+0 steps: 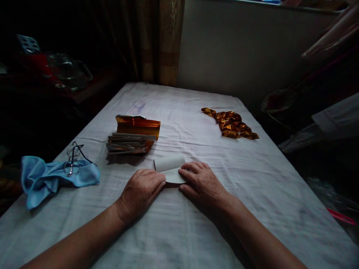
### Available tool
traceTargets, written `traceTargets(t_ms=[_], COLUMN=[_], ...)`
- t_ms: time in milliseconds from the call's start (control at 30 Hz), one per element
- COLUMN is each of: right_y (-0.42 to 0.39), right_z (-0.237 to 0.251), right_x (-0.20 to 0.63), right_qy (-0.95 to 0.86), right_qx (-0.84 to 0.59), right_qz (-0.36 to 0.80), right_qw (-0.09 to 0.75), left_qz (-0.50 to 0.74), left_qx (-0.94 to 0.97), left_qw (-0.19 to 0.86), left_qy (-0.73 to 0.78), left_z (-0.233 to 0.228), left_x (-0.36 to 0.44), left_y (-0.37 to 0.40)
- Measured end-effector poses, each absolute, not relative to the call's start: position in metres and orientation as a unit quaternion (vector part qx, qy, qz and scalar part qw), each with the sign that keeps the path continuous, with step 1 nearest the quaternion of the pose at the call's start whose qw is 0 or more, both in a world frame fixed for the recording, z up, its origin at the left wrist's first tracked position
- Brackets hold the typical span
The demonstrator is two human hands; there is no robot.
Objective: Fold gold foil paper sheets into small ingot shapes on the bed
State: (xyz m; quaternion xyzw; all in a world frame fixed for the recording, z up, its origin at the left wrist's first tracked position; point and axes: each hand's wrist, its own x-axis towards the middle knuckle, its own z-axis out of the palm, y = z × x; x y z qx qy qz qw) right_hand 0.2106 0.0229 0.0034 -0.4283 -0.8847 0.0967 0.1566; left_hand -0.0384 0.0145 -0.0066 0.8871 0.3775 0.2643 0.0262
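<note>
A sheet of paper [174,176], its pale side up, curls between my hands on the cloth-covered table. My left hand [142,189] grips its left edge with thumb and fingers pressed together. At the right edge my right hand [200,182] pinches the paper, fingers on top and thumb at the near side. The far part of the sheet is rolled upward. Beyond my left hand lies a stack of gold foil paper [138,127], curled, with pale undersides showing. Several folded gold foil pieces [230,123] sit in a heap at the far right.
A blue cloth [56,175] with eyeglasses [73,164] on it lies at the left of the table [174,231]. A glass pitcher [68,73] stands on a dark surface at the back left. Curtain [169,41] and wall border the far edge.
</note>
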Motion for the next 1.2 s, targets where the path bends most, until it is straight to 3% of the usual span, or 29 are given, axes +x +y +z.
traceTargets(t_ms=[367,567,900,1200], right_y=[0.049,0.047,0.046,0.046], right_z=[-0.028,-0.028,-0.027,-0.027], right_x=[0.215,0.202,0.198,0.199], right_qy=[-0.815,-0.781,-0.769,-0.771], right_qx=[-0.488,-0.541,-0.561,-0.557], right_qz=[0.107,0.089,0.088,0.083], right_qw=[0.294,0.3,0.295,0.296], left_qz=[0.286,0.279,0.248,0.206], left_qx=[0.828,0.819,0.882,0.889], left_qw=[0.075,0.057,-0.056,-0.012], left_qy=[0.477,0.498,0.397,0.408], left_z=[-0.012,-0.016,-0.006,-0.007], left_x=[-0.039,-0.04,-0.031,-0.026], left_y=[0.026,0.031,0.015,0.009])
